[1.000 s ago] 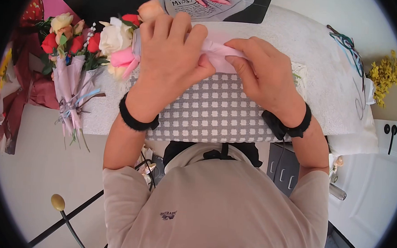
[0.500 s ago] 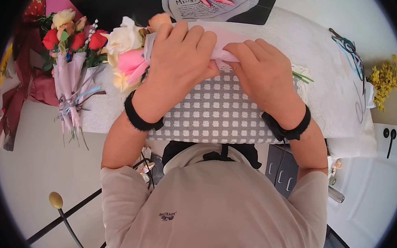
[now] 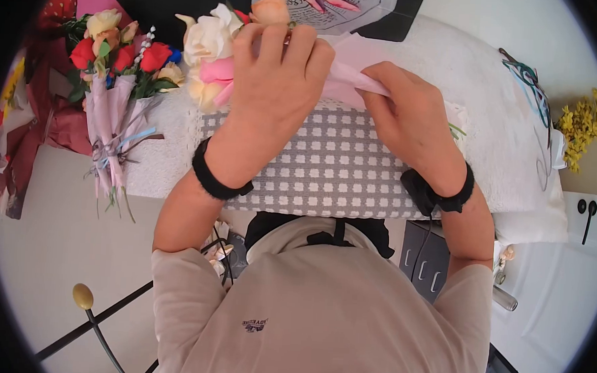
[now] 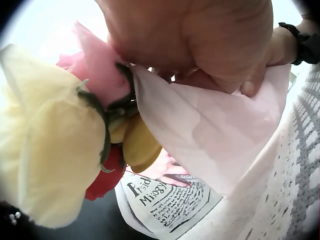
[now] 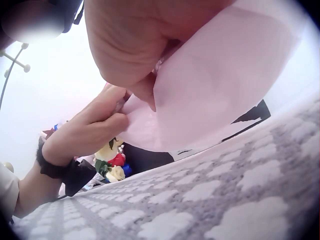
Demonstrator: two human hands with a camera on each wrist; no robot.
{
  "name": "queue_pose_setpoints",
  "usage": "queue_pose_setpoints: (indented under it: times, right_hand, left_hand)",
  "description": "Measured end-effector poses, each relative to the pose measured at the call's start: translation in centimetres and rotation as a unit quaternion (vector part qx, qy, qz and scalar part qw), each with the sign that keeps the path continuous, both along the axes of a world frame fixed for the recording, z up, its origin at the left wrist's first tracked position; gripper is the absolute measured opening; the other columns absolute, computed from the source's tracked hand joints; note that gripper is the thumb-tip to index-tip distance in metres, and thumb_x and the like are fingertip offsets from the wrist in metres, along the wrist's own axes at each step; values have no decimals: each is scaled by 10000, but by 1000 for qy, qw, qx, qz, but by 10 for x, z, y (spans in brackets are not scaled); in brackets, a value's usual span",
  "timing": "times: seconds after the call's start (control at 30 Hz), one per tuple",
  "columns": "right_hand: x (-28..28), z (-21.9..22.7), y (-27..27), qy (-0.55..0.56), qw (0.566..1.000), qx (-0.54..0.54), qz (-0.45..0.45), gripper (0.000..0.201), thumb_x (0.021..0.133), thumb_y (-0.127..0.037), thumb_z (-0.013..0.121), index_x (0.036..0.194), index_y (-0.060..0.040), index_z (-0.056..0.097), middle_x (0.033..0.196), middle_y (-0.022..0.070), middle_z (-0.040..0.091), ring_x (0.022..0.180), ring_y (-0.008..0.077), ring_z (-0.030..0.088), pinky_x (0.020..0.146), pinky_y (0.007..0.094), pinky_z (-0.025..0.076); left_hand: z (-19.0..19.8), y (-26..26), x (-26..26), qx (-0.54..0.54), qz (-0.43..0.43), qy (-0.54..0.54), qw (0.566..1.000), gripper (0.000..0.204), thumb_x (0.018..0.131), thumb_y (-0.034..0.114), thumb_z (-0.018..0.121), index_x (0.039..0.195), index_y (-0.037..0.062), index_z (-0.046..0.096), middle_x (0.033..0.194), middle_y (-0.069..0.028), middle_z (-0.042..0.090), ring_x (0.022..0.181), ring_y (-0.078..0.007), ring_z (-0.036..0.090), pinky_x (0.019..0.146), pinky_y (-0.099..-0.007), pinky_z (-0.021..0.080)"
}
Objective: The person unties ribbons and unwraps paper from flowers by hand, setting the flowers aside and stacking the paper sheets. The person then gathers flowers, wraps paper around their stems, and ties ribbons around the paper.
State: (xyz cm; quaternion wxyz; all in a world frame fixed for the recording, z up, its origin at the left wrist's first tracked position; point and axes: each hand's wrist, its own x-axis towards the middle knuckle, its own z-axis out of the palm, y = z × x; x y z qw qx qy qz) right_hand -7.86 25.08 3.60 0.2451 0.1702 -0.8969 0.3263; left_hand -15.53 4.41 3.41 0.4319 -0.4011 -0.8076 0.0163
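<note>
A flower bouquet (image 3: 208, 40) lies sideways before me, its white, pink and peach roses at the left. Round its stems runs pale pink wrapping paper (image 3: 348, 71). My left hand (image 3: 277, 84) is curled over the wrapped part, just right of the blooms, and grips it. With thumb and fingers, my right hand (image 3: 413, 115) pinches an edge of the paper farther right. Green stem ends (image 3: 457, 131) stick out beyond that hand. In the left wrist view, a cream rose (image 4: 50, 140) and a red flower (image 4: 106, 179) show beside the paper.
Under the hands lies a grey-and-white checked cloth (image 3: 313, 167) on a white-covered table. A second wrapped bouquet (image 3: 113, 109) lies at the left edge. Behind is a printed sheet (image 3: 328, 16). Cords (image 3: 530, 87) and yellow flowers (image 3: 580, 130) are at the right.
Both hands and the bouquet have shifted a little to the right. The bouquet has turned somewhat in the hands, and a flap of pink paper now stands up behind them.
</note>
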Motion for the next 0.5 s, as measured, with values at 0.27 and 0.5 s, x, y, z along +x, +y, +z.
queue_pose_setpoints:
  times: [0.27,0.5]
  right_hand:
    - [5,5,-8,-83,996,-28,-2,142,907,-43,665,1048,-29,670,851,168,696,761,379,679,676,451,532]
    - [3,3,-5,-92,995,-39,31,116,926,-65,663,1026,-6,674,797,195,682,698,388,667,630,432,525]
  left_hand:
    - [2,-10,-15,10,-47,-35,998,265,749,97,682,991,89,577,1064,-88,597,1022,-300,552,979,-468,397]
    - [2,-8,-9,18,-45,-33,998,235,751,96,663,977,95,597,1039,-77,579,994,-296,542,940,-467,402]
